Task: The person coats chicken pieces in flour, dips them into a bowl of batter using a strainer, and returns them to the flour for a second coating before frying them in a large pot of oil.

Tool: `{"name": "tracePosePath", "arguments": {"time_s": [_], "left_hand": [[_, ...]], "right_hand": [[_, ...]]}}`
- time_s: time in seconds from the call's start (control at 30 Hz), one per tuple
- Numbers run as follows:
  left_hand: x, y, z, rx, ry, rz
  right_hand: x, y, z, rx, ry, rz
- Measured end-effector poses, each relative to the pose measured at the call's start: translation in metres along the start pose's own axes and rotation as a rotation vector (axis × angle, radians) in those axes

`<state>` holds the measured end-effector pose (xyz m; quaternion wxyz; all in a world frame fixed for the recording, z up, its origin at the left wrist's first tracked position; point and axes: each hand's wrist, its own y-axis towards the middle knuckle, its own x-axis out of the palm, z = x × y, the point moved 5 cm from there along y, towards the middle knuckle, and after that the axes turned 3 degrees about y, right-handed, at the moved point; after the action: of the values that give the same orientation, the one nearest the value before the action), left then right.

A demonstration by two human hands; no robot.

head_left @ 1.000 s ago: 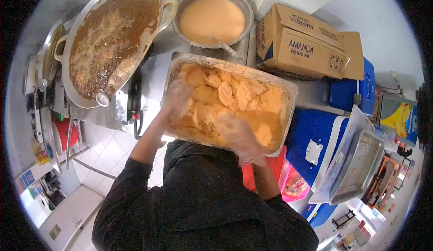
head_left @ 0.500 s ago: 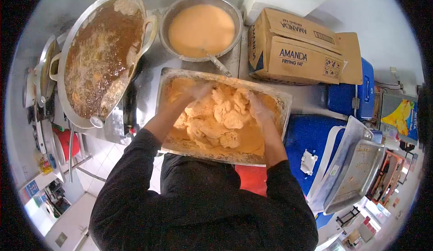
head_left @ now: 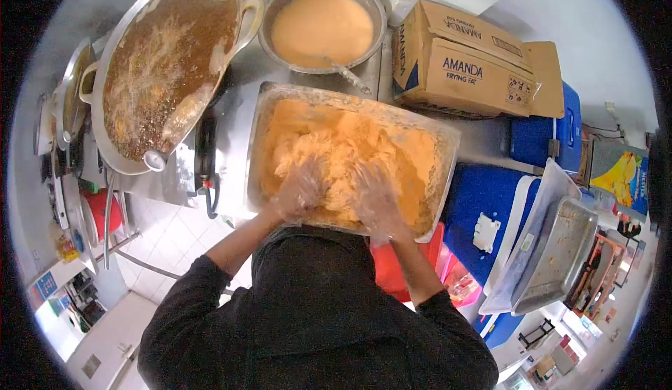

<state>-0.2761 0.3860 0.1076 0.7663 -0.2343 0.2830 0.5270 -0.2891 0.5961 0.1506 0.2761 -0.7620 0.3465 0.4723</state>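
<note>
A rectangular metal tray holds orange flour and a heap of flour-coated food pieces; their kind is hidden under the coating. At the heap's near left side lies my left hand, fingers stretched forward onto the pieces. My right hand rests to its right with fingers spread over the floury heap. Both hands look whitish, as if in thin gloves or dusted, and neither grips a piece that I can make out.
Left of the tray, a big two-handled pan holds bubbling brown oil with a thermometer at its rim. Beyond the tray stands a metal bowl of orange batter with a utensil. A cardboard box and blue coolers are right.
Both hands have come back from the far sides of the heap to its near side. The pieces are pressed lower and spread out under more flour.
</note>
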Motion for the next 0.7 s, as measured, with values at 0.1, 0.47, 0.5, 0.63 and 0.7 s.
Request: {"name": "tracePosePath", "arguments": {"time_s": [0.1, 0.47, 0.5, 0.63, 0.7], "left_hand": [[-0.011, -0.040, -0.005, 0.143, 0.344, 0.044], [-0.059, -0.028, -0.036, -0.966, -0.097, -0.098], [-0.064, -0.020, -0.035, -1.004, -0.186, -0.078], [0.010, -0.006, -0.132, -1.061, -0.035, -0.038], [0.024, 0.003, -0.152, -1.069, -0.091, -0.059]], "right_hand": [[-0.010, -0.045, 0.023, 0.112, 0.009, -0.075], [0.032, 0.047, 0.151, 0.108, -0.466, -0.429], [0.041, 0.070, 0.148, 0.151, -0.304, -0.440], [0.049, 0.102, 0.094, 0.719, 0.750, -0.446], [0.054, 0.105, 0.072, 0.698, 0.792, -0.521]]}}
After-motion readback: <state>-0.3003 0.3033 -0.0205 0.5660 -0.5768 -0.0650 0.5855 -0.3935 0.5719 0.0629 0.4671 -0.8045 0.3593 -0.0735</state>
